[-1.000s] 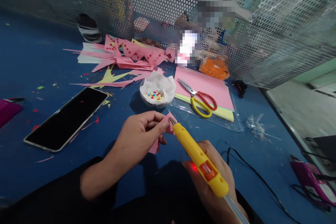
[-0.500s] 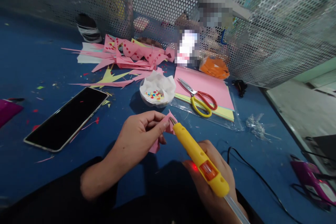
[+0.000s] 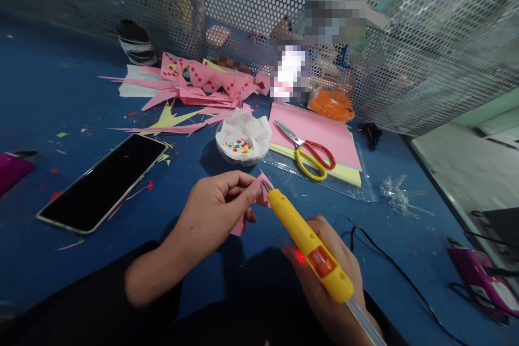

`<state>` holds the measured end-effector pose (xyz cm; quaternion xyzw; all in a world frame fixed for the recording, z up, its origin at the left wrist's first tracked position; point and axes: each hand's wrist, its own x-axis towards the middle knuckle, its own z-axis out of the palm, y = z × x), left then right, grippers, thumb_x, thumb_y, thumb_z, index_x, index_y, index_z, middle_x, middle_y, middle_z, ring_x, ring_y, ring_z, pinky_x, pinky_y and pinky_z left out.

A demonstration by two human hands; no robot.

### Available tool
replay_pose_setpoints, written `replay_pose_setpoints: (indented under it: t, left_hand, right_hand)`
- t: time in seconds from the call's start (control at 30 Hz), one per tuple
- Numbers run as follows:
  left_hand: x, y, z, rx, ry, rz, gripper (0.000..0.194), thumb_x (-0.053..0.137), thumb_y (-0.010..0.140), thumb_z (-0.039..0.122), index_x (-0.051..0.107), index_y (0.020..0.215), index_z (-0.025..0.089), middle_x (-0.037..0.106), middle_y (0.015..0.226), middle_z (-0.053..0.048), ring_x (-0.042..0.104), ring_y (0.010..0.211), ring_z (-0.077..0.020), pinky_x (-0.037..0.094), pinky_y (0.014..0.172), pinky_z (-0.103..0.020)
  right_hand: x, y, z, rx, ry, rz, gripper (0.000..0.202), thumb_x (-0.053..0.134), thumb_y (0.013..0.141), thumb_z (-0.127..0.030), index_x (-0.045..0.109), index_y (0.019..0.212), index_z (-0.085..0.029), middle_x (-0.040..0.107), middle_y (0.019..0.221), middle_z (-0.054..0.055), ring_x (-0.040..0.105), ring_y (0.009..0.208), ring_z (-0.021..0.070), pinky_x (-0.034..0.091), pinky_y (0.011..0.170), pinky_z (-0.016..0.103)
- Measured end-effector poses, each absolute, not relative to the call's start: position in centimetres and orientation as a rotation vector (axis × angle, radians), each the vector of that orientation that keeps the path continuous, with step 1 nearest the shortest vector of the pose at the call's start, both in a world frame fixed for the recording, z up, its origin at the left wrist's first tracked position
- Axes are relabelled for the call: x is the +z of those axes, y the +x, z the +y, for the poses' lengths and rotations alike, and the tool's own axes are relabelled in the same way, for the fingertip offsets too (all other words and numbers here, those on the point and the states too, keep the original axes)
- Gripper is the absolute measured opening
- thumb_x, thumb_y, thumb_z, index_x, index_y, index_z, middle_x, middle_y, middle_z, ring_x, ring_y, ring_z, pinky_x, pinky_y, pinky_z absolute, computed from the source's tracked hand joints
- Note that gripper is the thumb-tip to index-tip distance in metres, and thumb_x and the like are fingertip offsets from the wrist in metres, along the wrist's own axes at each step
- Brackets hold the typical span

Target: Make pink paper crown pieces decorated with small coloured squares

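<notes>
Pinched between the thumb and fingers of my left hand (image 3: 214, 211) is a small folded piece of pink paper (image 3: 263, 194). My right hand (image 3: 330, 265) grips a yellow glue gun (image 3: 302, 235) with a clear glue stick (image 3: 365, 324) out of its rear end. The metal nozzle of the gun points at the pink paper close to my left thumb; whether it touches is too small to tell. Just beyond my hands, a bowl (image 3: 243, 161) lined with white tissue holds small coloured paper bits.
Scissors (image 3: 310, 154) lie on stacked coloured paper (image 3: 344, 146). A black phone (image 3: 105, 184) is at the left, pink scraps (image 3: 203, 86) behind. At the right are a black cable (image 3: 399, 275), a purple device (image 3: 478, 281) and clear plastic bits (image 3: 395, 194). A perforated metal screen (image 3: 251, 5) stands behind.
</notes>
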<state>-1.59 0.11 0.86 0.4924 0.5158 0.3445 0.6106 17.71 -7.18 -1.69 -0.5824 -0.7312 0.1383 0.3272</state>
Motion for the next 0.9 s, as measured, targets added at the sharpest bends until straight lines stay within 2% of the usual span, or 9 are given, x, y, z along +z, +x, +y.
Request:
replay_pose_setpoints:
  t: [0.63,0.9]
  left_hand:
    - [0.95,-1.58,0.13,0.787,1.16,1.214,0.027,0.066,0.087,0.044,0.074,0.088,0.019,0.067,0.06,0.0,0.061,0.052,-0.0118,0.046,0.045,-0.016]
    - [0.97,-1.58,0.18,0.798,1.173,1.216,0.024,0.066,0.088,0.042,0.074,0.085,0.019,0.07,0.066,-0.001,0.06,0.052,-0.01,0.046,0.047,-0.016]
  right_hand:
    - [-2.18,17.6,-7.57,0.349,-1.522,-1.855,0.023,0.059,0.096,-0.042,0.054,0.082,-0.025,0.056,0.068,-0.004,0.054,0.05,0.0111,0.042,0.046,0.023]
    - [-1.57,17.46,-7.35,0.285,-1.498,-1.889,0.022,0.061,0.095,-0.039,0.053,0.081,-0.024,0.055,0.066,-0.006,0.055,0.049,0.0087,0.041,0.045,0.021]
